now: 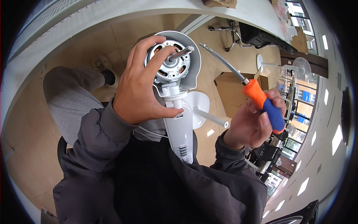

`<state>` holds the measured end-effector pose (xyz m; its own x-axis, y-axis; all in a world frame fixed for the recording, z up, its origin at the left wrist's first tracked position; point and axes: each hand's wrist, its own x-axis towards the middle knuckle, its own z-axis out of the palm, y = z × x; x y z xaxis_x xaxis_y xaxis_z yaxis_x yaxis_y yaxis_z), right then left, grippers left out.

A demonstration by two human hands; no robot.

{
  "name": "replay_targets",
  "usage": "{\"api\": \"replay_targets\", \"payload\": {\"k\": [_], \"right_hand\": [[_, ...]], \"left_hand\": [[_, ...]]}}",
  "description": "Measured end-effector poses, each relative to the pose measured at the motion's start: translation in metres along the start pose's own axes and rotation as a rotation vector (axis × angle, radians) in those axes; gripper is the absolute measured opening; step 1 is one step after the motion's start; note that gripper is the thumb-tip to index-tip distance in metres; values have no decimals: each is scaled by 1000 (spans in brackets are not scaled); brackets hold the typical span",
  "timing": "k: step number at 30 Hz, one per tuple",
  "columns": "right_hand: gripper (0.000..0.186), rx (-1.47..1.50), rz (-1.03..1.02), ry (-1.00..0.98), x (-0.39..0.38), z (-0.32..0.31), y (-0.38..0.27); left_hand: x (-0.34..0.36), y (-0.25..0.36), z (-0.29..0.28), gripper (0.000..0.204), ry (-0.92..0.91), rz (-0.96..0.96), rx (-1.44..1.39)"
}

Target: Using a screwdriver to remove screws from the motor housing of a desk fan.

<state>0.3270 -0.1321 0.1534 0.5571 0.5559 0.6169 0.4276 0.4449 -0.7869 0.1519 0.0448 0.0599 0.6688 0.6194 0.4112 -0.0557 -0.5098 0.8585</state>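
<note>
Left hand point(140, 84) grips the fan motor point(172, 61) rim; right hand point(253, 121) clamps a screwdriver point(261, 99), tip clear of the motor.

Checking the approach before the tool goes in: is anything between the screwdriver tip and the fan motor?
Nothing visible. The screwdriver in the right hand has its tip in open air right of the motor. The left hand grips the motor's left side; only the motor's shaft points toward the tool.

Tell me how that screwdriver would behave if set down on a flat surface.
The screwdriver, gripped in the right hand, has a rounded orange and blue handle, so it would probably roll. Its long thin metal shaft looks stiff, not floppy. The handle looks rubbery and likely grips well.
</note>
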Motion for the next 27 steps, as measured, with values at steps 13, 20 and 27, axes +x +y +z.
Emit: {"api": "replay_targets", "payload": {"k": [13,20,27], "right_hand": [[42,-208,136,-280,87,17,-4],[40,-241,202,-500,100,26,-6],[40,-290,205,-536,104,27,-7]], "left_hand": [[-5,-3,0,104,-2,24,41],[-5,-3,0,106,-4,23,57],[-5,-4,0,107,-3,15,61]]}}
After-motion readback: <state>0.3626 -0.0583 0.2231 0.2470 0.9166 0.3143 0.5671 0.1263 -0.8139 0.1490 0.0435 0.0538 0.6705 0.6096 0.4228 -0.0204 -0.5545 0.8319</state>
